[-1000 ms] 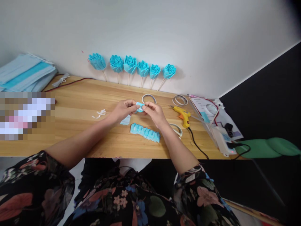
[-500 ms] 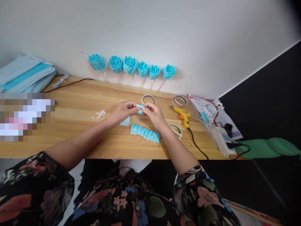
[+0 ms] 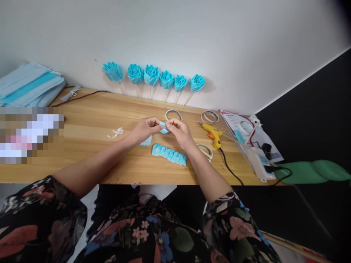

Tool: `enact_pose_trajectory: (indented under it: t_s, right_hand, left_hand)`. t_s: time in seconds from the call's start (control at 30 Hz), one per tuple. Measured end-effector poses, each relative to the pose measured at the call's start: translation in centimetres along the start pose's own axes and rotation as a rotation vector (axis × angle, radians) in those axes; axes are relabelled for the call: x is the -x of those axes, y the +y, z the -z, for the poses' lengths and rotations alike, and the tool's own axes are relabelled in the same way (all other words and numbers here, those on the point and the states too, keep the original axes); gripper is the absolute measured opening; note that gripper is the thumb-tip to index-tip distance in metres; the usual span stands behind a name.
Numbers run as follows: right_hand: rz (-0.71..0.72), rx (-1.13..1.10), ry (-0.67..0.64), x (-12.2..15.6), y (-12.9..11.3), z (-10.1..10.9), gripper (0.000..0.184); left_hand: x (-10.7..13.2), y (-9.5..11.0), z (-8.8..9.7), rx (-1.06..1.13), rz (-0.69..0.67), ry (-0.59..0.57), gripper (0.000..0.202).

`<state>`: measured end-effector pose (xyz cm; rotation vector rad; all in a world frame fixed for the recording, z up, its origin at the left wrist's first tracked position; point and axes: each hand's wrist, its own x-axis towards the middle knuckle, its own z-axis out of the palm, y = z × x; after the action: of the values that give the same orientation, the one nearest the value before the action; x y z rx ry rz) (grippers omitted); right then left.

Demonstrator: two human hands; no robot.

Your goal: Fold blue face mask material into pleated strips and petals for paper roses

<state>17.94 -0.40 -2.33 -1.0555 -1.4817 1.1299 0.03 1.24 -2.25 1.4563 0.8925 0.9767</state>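
Between my fingertips is a small piece of light-blue fabric (image 3: 164,128), folded, with a whitish patch on its face. My left hand (image 3: 148,128) pinches its left side, and my right hand (image 3: 178,130) pinches its right side with thumb and fingers. Both hands are just above the wooden table (image 3: 131,171). Below my left hand lies a small stack of light-blue fabric pieces (image 3: 146,141), partly covered by that hand. Nearer to me, a row of folded blue fabric pieces (image 3: 169,154) overlaps in a slanting line.
Several blue fabric roses (image 3: 151,75) on sticks lean against the wall. Tape rings (image 3: 210,117), a yellow glue gun (image 3: 214,136) with its cord and a power strip (image 3: 261,164) lie on the right. White scraps (image 3: 116,132) are left of my hands; face masks (image 3: 30,84) are stacked far left.
My right fingers have shifted slightly on the blue fabric piece, so more of its face and the whitish patch show. Both hands stay in nearly the same place.
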Motion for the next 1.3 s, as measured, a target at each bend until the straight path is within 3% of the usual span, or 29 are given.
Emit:
enact_pose_trajectory:
  t_s: [0.23, 0.43, 1.3]
  right_hand:
    - [-0.049, -0.088, 0.006, -0.09, -0.11, 0.38, 0.031]
    - [-0.051, -0.025, -0.021, 0.06, -0.52, 0.39, 0.032]
    - [-0.069, -0.024, -0.051, 0.08, -0.65, 0.23, 0.029]
  left_hand:
    - [0.12, 0.45, 0.03, 0.059, -0.025, 0.023, 0.027]
    - [0.13, 0.47, 0.10, 0.075, -0.012, 0.044, 0.032]
    - [0.16, 0.50, 0.15, 0.075, 0.021, 0.034, 0.033]
